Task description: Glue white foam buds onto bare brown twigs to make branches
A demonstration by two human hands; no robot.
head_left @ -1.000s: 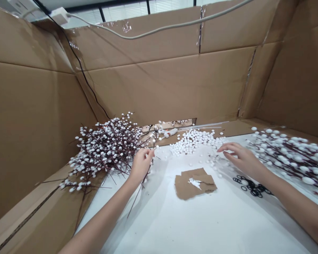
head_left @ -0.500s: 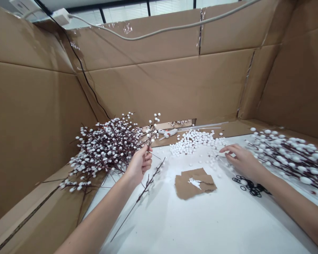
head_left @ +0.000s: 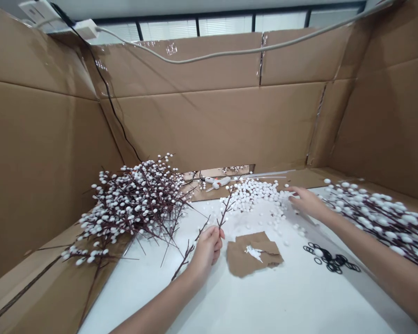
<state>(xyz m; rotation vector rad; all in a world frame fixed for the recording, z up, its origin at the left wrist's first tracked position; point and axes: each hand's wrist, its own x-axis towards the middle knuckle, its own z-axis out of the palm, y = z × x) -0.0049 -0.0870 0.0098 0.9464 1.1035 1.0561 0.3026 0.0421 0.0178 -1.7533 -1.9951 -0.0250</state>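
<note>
My left hand (head_left: 209, 246) is closed around the lower part of a dark brown twiggy branch (head_left: 225, 211). The branch stands up from my fingers, its tip in front of a heap of white foam berries (head_left: 254, 192), so I cannot tell which berries sit on it. Another bare branch (head_left: 185, 260) lies on the white tabletop beside my left forearm. My right hand (head_left: 307, 202) reaches to the right edge of the berry heap, thumb and index finger apart, fingertips close to loose berries. A torn cardboard piece (head_left: 237, 260) with a white smear (head_left: 254, 253) lies between the hands.
A large pile of berry branches (head_left: 135, 199) fills the left side, and more berry stems (head_left: 379, 218) lie at the right. Black rings (head_left: 332, 260) lie near my right forearm. A glue gun (head_left: 218, 182) rests at the back, below the cardboard wall (head_left: 195, 125).
My left hand has brought its branch rightward and nearer to me, away from the left pile. My right hand stays by the berry heap. The camera view has tilted slightly.
</note>
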